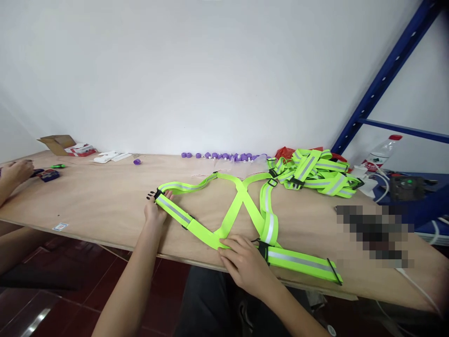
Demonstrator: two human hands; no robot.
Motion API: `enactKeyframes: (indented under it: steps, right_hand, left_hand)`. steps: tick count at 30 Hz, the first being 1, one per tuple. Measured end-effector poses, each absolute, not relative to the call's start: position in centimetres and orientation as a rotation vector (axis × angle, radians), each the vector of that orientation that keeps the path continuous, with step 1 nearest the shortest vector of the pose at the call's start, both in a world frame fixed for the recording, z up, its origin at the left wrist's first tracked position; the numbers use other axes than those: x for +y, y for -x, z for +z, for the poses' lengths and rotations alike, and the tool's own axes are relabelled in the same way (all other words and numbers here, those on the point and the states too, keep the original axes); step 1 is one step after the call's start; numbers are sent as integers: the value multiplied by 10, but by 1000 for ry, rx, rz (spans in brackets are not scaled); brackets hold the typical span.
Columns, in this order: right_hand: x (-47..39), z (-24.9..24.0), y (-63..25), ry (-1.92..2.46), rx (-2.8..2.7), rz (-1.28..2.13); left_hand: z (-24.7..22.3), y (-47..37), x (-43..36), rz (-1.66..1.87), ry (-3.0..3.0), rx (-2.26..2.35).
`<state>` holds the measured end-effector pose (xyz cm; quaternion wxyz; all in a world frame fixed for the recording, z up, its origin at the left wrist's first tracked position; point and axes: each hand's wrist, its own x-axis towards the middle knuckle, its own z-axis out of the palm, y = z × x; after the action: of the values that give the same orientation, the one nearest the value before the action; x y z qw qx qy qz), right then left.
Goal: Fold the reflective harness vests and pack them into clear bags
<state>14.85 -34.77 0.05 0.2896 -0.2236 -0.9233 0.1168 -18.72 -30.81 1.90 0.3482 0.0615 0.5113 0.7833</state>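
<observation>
A neon-yellow reflective vest point(242, 194) made of straps with silver stripes lies spread on the table, its straps crossing in an X. My left hand point(157, 209) grips the strap's left end beside a black buckle point(154, 194); some fingers are hidden behind the strap. My right hand point(247, 262) lies over the lower strap near the table's front edge, its fingers stretched out and pressing on the band. Right of this hand, a wide strap end point(303, 263) with a black slider reaches to the right.
A pile of similar reflective straps point(315, 171) sits at the back right, near a red-capped bottle point(384, 152). Several purple rolls point(228, 156) line the wall. At the left are an opened cardboard box point(58, 144) and another person's hand point(17, 172). A blue metal frame point(382, 77) stands right.
</observation>
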Motion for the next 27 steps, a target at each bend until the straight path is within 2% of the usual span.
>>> enactKeyframes:
  steps: [8, 17, 19, 22, 24, 27]
  right_hand:
    - [-347, 5, -153, 627, -2454, 394]
    - [-345, 10, -156, 646, -2454, 526]
    - [-343, 8, -156, 634, -2462, 514]
    - [-341, 7, -154, 607, -2481, 486]
    - [-342, 11, -154, 561, -2498, 449]
    - [-346, 24, -164, 430, -2474, 372]
  left_hand:
    - [35, 166, -310, 2115, -218, 1383]
    - [65, 85, -313, 2034, -822, 1601]
    - [64, 65, -319, 1881, -1316, 1683]
    - [49, 43, -334, 1272, -2210, 1660]
    - [34, 35, -343, 946, -2400, 1613]
    - [21, 35, -351, 817, -2349, 1606]
